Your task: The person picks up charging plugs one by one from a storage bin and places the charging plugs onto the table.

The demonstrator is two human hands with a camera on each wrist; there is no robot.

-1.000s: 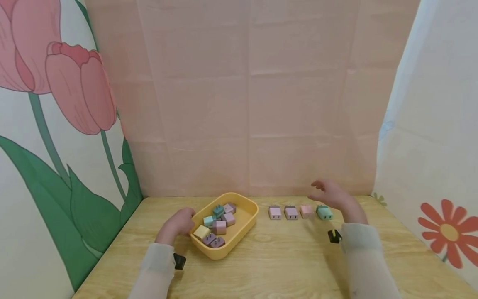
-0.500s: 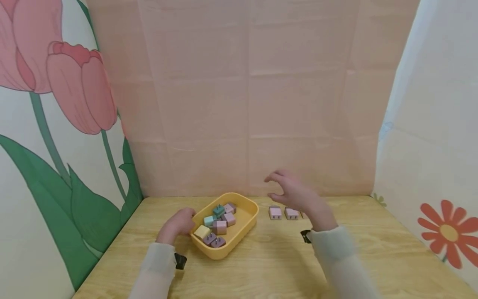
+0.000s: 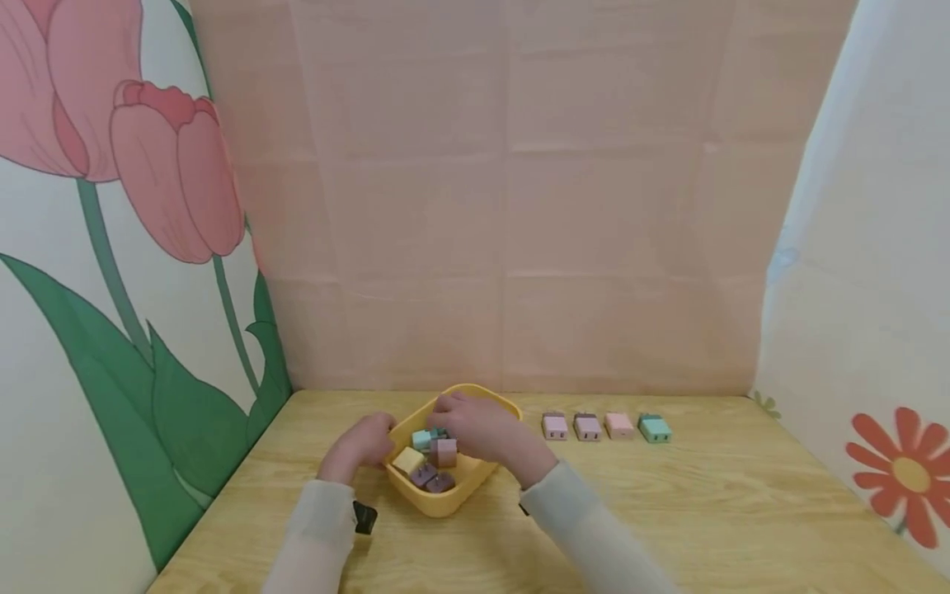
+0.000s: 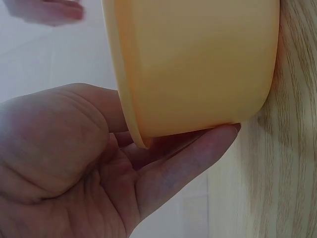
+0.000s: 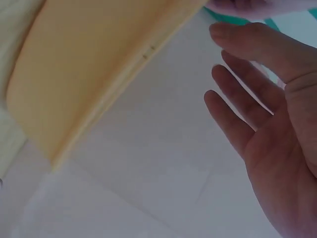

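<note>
A yellow plastic bin point(image 3: 436, 505) stands on the table, angled, with several charger plugs inside. Among them are a yellow plug point(image 3: 409, 460), a light teal plug point(image 3: 421, 440), a pink-purple plug point(image 3: 447, 451) and two dark purple plugs point(image 3: 423, 475) with prongs up. My left hand point(image 3: 364, 441) grips the bin's left end, its fingers along the outside wall point(image 4: 198, 69) and the thumb at the rim. Over the bin's far part hovers my right hand point(image 3: 482, 425), covering some plugs. In the right wrist view its fingers point(image 5: 242, 96) are spread and hold nothing.
Right of the bin, a row of plugs lies on the wooden table point(image 3: 668, 511): two lilac plugs point(image 3: 554, 426), a pink plug point(image 3: 619, 425) and a green plug point(image 3: 655, 428). A pinkish cloth backdrop point(image 3: 519, 247) hangs behind the table's back edge.
My right hand has swept left, from above the row of plugs to over the bin, uncovering the row. The left hand stays at the bin. The head view has shifted slightly.
</note>
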